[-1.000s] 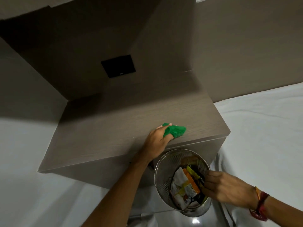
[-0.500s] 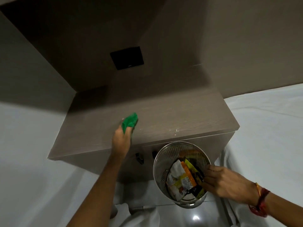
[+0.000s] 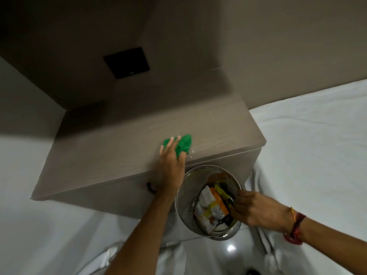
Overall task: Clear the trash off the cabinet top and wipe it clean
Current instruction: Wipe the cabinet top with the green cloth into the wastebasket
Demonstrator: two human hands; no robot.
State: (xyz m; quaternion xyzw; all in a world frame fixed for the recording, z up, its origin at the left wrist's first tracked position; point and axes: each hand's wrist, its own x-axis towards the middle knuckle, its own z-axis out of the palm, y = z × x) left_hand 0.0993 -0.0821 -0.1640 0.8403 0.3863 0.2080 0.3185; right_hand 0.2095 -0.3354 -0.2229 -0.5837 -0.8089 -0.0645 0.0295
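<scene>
A grey-brown wooden cabinet top (image 3: 123,147) fills the middle of the view. My left hand (image 3: 171,161) presses a green cloth (image 3: 183,144) flat onto it near the front edge, right of centre. A few small wet specks (image 3: 192,152) glint just right of the cloth. Below the cabinet's front edge, my right hand (image 3: 258,210) grips the rim of a perforated metal bin (image 3: 188,187). Inside the bin lie crumpled snack wrappers (image 3: 213,208) in white, orange and yellow.
A black square wall plate (image 3: 126,62) sits on the wall behind the cabinet. White bedding (image 3: 309,155) lies to the right and white bedding (image 3: 17,175) to the left. A dark knob (image 3: 149,187) shows on the cabinet front. Glossy floor (image 3: 230,253) is below the bin.
My left hand swept the green cloth from the right part of the cabinet top to the left, then back toward the middle. My right hand has stayed on the bin rim.
</scene>
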